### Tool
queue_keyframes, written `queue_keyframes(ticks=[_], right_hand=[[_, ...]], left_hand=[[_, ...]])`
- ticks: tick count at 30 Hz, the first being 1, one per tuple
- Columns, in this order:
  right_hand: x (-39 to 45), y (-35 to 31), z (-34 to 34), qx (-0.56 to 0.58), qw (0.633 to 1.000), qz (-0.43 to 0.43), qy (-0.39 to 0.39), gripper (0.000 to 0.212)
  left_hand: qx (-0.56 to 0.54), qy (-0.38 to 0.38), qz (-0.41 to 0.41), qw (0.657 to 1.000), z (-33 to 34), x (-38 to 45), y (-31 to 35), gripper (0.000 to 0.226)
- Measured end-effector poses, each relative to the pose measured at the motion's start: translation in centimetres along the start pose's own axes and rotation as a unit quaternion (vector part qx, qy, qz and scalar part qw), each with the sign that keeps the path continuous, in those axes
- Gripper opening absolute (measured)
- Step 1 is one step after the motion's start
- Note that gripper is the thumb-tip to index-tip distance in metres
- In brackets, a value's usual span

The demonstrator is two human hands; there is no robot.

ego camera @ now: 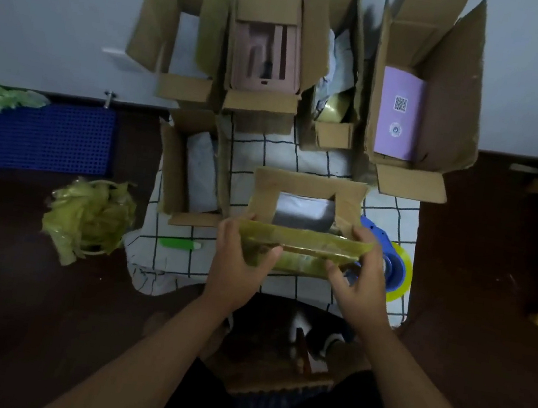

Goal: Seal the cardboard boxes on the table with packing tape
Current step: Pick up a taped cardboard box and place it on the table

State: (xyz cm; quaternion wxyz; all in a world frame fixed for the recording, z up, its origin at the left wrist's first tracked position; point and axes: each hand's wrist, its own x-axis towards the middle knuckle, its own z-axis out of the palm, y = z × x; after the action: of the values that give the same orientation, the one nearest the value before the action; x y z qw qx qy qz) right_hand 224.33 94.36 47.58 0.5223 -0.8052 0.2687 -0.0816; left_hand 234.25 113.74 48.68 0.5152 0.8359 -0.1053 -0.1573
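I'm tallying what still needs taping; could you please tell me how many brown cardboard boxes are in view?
6: four open along the wall, left, pink-insert, narrow, purple-card; one open mid-left; one gripped by both hands. None seems hidden.

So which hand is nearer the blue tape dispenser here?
Right. The right hand grips the near box's right end, directly in front of the blue tape dispenser, partly hiding it. The left hand holds the box's opposite end.

Both hands, left hand [239, 255] and right hand [363, 276], hold the near flap of an open cardboard box [307, 202].
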Motion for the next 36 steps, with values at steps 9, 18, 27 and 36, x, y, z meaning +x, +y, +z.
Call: queue_keyframes(ticks=[9,18,27,36], right_hand=[[3.3,7.5,5.3,0.104,0.983,-0.073,0.134,0.074],[0.4,7.5,5.4,0.140,0.956,-0.209,0.150,0.053],[-5.4,8.1,6.0,0.094,0.970,-0.212,0.076,0.023],[-6.1,8.1,4.3,0.109,0.981,-0.158,0.026,0.014]], left_hand=[[0.027,0.158,0.125,0.979,8.7,1.4,-9.3,0.056],[-0.078,0.288,0.244,0.923,8.7,-0.2,-9.2,0.020],[-0.051,0.152,0.144,0.976,2.8,-7.9,-10.1,0.052],[-0.041,0.123,0.114,0.985,3.4,-7.2,-10.9,0.041]])
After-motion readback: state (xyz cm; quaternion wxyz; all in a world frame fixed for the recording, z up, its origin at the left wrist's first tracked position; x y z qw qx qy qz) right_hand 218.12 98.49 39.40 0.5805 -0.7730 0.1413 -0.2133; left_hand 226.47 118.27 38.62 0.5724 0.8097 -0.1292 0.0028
